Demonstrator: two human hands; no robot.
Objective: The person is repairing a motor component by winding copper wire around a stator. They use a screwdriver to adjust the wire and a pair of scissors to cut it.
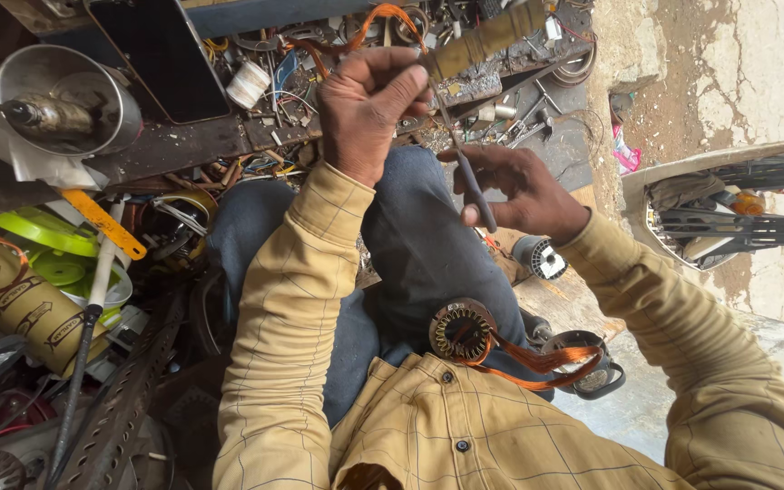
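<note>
My left hand is raised over my knees and pinches a loop of copper wire together with the base of a tool that has a worn wooden handle. The tool's thin metal shaft runs down to my right hand. That hand grips a slim grey sleeve around the shaft's lower end. On my lap lies a round stator core with copper windings. A bundle of orange copper strands trails from it to the right.
A cluttered bench lies ahead with a metal bowl, a dark flat panel, a white thread spool and loose wires. Green plates and a yellow roll sit left. A small motor part and a fan housing lie right.
</note>
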